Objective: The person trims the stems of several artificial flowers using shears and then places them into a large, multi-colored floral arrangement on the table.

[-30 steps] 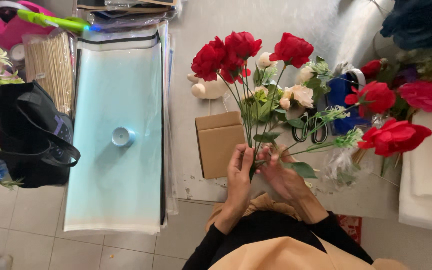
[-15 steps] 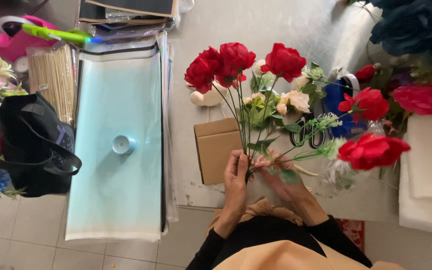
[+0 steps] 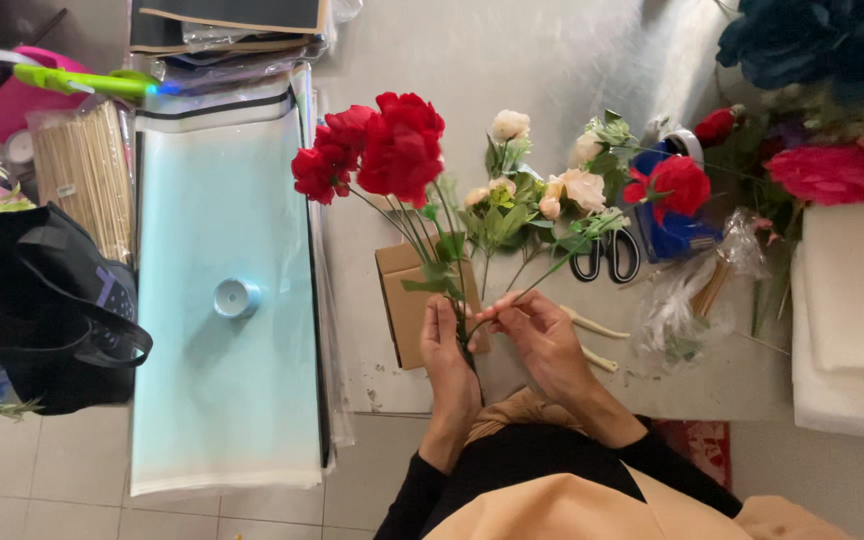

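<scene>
Head view: left hand [image 3: 449, 352] grips the green stems of red fabric flowers [image 3: 380, 150]; right hand [image 3: 540, 335] pinches a cream-flower stem [image 3: 532, 200] beside them. Under the stems lies a small cardboard box [image 3: 404, 305]; black-handled scissors [image 3: 607, 255] lie near, pale blue wrapping sheets [image 3: 222, 380] with a tape roll [image 3: 236, 297] lie left.

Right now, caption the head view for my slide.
Left hand grips red and cream flower stems while right hand adds another.

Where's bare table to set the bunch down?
Bare grey table lies beyond the red flowers, between the pale blue paper sheets and the dark blue flowers. Crowded on the right: scissors, plastic bag, white foam stack.
</scene>
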